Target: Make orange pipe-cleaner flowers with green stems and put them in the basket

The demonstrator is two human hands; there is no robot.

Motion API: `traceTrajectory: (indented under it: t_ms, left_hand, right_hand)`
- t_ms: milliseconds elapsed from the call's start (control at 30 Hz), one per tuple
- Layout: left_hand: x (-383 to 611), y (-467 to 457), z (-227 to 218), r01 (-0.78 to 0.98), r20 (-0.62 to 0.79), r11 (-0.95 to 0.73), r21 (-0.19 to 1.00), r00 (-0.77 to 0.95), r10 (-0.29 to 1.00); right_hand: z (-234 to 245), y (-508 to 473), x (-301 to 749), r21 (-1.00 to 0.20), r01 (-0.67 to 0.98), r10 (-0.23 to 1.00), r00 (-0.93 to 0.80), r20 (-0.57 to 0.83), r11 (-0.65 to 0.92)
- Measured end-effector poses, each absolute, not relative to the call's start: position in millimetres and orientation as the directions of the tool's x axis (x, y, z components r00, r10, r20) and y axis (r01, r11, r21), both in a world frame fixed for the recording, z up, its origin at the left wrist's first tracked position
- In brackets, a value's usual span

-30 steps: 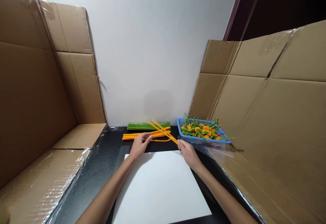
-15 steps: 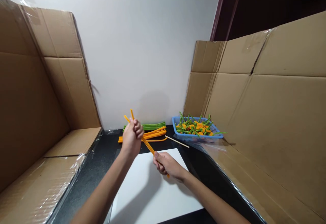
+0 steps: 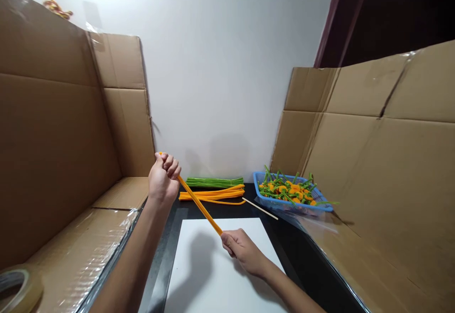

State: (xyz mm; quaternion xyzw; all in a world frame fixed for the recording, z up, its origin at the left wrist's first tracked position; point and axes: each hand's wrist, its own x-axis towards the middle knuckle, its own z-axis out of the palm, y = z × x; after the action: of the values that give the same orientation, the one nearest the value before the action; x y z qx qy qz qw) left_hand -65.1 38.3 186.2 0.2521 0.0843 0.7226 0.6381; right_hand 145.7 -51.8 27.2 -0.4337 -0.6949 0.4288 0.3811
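A straight length of orange pipe cleaner runs diagonally above the white sheet. My left hand is shut around its upper end, with only the tip showing past my fist. My right hand grips its lower end, which is hidden in my fingers, above the sheet. Beyond the sheet lie a pile of orange pipe cleaners and a bundle of green pipe cleaners. Neither hand touches them.
A blue plastic basket holds green and orange pipe-cleaner pieces at the right. A thin wooden stick lies beside it on the black table. Cardboard sheets line the left side, more cardboard the right. A tape roll sits lower left.
Both hands have lifted orange pipe cleaner off the table and moved apart, my left hand toward the left. The length now lies straighter between them. The head view has shifted slightly.
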Motion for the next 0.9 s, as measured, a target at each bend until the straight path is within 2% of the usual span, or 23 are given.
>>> traceTrajectory:
  t_ms: [200,300,400,467,533,633,667,733,800,867,900]
  left_hand:
    - [-81,30,198,-0.883,0.308,-0.268,0.385,-0.15,0.94]
    - [-103,29,202,-0.826,0.339,-0.448,0.341,-0.337,0.879]
    - [-136,28,206,-0.691,0.394,-0.651,0.315,-0.529,0.752]
    - [-153,26,209,-0.604,0.498,-0.706,0.37,-0.513,0.699]
    - [-158,23,209,-0.59,0.539,-0.704,0.396,-0.471,0.698]
    - [-138,16,207,-0.533,0.603,-0.666,0.523,-0.322,0.73]
    - [-125,12,204,-0.384,0.659,-0.673,0.633,-0.189,0.728]
    - [-97,5,198,-0.022,0.699,-0.709,0.705,0.188,0.69]
    - [-70,-1,189,0.241,0.624,-0.78,0.577,0.487,0.612]
    - [-52,-4,181,0.33,0.545,-0.849,0.414,0.657,0.521]
    - [-46,-4,178,0.336,0.495,-0.848,0.411,0.699,0.517]
  right_hand:
    - [31,-59,146,-0.896,0.309,0.923,-0.317,0.219,0.319]
    - [25,-59,148,-0.838,0.398,0.91,-0.333,0.247,0.373]
    - [12,-53,153,-0.835,0.428,0.925,-0.304,0.228,0.347]
    - [5,-48,157,-0.827,0.448,0.937,-0.246,0.249,0.338]
    - [2,-45,161,-0.808,0.482,0.94,-0.199,0.277,0.34]
    - [8,-46,161,-0.756,0.548,0.933,-0.183,0.311,0.359]
    - [13,-47,159,-0.735,0.566,0.927,-0.191,0.323,0.373]
    - [29,-49,154,-0.698,0.59,0.913,-0.216,0.347,0.405]
    - [54,-49,148,-0.679,0.597,0.901,-0.224,0.371,0.428]
    - [85,-48,144,-0.622,0.603,0.86,-0.254,0.444,0.499]
    - [102,-46,144,-0.596,0.605,0.839,-0.264,0.476,0.528]
